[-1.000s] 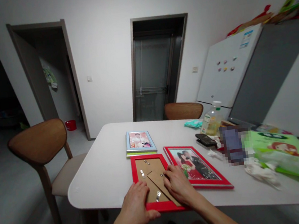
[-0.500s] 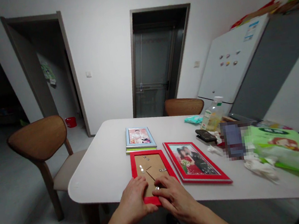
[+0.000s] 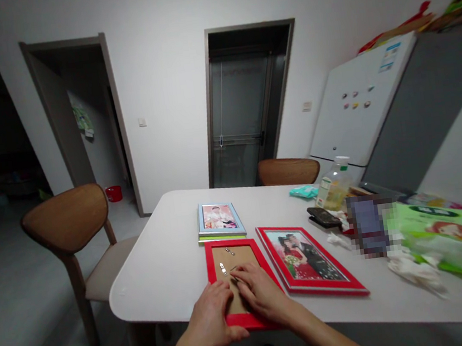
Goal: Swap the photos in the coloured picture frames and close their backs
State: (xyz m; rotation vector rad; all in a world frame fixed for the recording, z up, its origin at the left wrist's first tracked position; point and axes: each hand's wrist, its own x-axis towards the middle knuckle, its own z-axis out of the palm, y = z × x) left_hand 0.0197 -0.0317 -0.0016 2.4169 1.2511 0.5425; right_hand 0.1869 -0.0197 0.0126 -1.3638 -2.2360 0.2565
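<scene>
A red photo frame (image 3: pixel 211 259) lies back side up at the table's near edge, its brown backing board (image 3: pixel 237 303) showing metal clips. My left hand (image 3: pixel 212 317) grips the frame's left near corner, thumb along the near edge and fingers on top. Over the middle of the backing, my right hand (image 3: pixel 260 292) has its fingertips drawn together at a thin dark piece; what they pinch is too small to make out. Right of it a second red frame (image 3: pixel 313 258) lies face up with a couple's picture. Behind, a light blue frame (image 3: pixel 220 218) rests on a green-edged one.
On the white table's (image 3: pixel 159 271) right side are a bottle (image 3: pixel 333 185), a black object (image 3: pixel 323 216), crumpled tissues (image 3: pixel 415 271) and a green package (image 3: pixel 444 231). Wooden chairs stand at the left (image 3: pixel 68 221) and far side (image 3: pixel 290 171).
My right hand has moved away from the frame's near edge to the middle of the backing. My left hand stays at the left near corner. The camera view has shifted slightly.
</scene>
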